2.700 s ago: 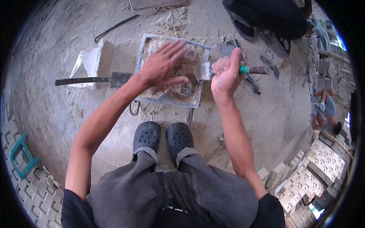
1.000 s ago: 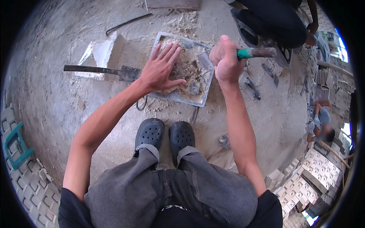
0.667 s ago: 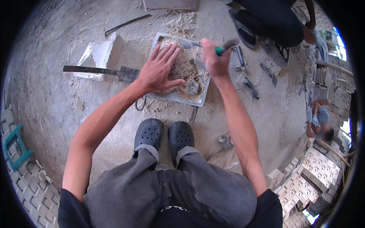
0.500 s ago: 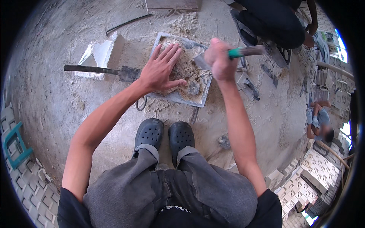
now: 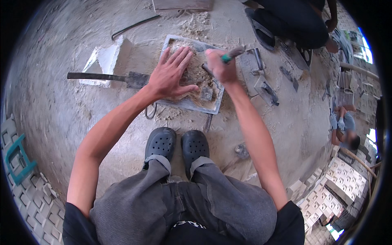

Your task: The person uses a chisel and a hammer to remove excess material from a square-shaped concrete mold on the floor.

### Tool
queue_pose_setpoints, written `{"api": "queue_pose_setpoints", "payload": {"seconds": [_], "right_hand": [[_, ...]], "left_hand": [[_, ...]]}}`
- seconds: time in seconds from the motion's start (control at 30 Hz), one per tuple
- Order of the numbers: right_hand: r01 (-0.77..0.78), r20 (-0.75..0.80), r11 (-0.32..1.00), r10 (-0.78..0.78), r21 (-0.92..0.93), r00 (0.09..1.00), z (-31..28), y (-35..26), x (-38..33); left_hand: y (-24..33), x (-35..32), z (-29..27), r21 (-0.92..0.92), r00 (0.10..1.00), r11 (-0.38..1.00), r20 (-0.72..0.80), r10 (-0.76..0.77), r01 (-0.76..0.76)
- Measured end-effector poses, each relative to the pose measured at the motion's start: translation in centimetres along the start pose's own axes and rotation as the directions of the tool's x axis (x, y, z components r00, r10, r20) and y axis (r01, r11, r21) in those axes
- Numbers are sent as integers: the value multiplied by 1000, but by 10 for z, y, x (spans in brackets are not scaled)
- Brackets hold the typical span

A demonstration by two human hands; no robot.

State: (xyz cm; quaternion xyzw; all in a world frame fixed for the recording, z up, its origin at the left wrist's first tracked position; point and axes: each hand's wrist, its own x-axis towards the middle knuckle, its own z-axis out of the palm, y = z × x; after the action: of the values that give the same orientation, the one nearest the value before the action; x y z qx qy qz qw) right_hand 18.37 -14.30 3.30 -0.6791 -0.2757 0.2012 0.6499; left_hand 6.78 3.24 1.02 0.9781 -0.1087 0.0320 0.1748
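Note:
A shallow rectangular metal frame (image 5: 188, 104) lies on the ground in front of my feet, filled with pale, crumbly powder. My left hand (image 5: 171, 75) rests palm down on its left part, fingers spread. In my right hand (image 5: 221, 67), above the frame's right side, is a flat-bladed hand tool (image 5: 236, 52) with a green band on its handle. The handle slants up to the right; the blade points down toward the powder, partly hidden by my fist. Slight blur keeps its exact kind unclear. A small grey block (image 5: 207, 94) sits in the frame's near right corner.
Left of the frame are a long-handled flat metal tool (image 5: 98, 76) and a broken white block (image 5: 107, 61). Loose metal pieces (image 5: 267, 92) lie to the right. A crouching person (image 5: 294, 22) is at far right; another person (image 5: 345, 126) sits beyond.
My right hand has moved left and slightly down over the frame, and the tool has tilted, its handle swinging from rightward to more upright. My left hand stays nearly in place.

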Motion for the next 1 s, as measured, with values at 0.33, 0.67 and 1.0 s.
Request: {"api": "queue_pose_setpoints", "payload": {"seconds": [0.33,0.67,1.0], "right_hand": [[21,20,974,-26,224,999,-2,-46,18],[-46,-116,981,69,187,991,1,-22,6],[163,-145,885,-110,436,983,-17,-99,10]], "left_hand": [[-7,-12,-2,24,1000,999,-8,-27,27],[34,-16,12,-10,975,990,173,140,-140],[0,13,-2,85,1000,996,20,7,-8]]}}
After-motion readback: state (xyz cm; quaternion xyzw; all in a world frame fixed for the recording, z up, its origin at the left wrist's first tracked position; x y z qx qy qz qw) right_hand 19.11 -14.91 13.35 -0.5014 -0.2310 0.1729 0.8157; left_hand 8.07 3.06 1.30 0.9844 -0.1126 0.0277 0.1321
